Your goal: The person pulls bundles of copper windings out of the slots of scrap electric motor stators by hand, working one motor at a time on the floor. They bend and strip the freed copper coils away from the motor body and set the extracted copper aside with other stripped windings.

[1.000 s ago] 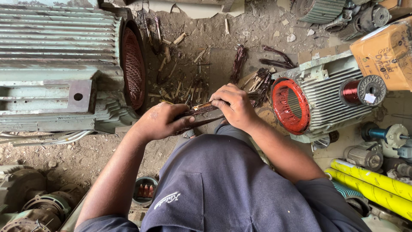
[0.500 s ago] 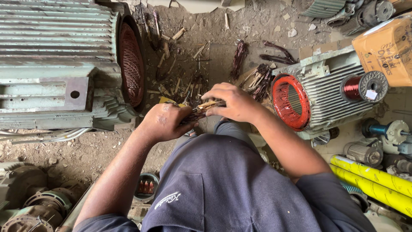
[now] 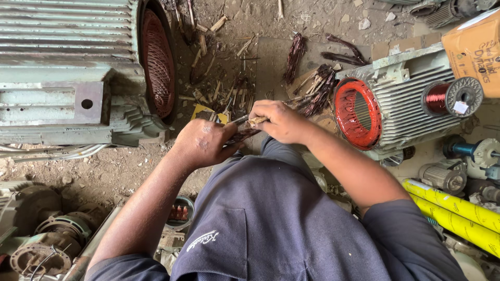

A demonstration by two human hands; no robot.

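Gripping a dark wire bundle [image 3: 242,134] at centre, left hand [image 3: 200,143] is closed round it; right hand [image 3: 281,122], at 2 o'clock, pinches a small stick [image 3: 256,121] against it. Bundle likely light, springy, sharp-ended; hold mid-length. Red-rimmed stator [image 3: 359,112] at 3 o'clock.

The left hand [image 3: 204,143] hides most of the dark wire bundle [image 3: 242,135]; the large motor [image 3: 67,73] runs off-frame.
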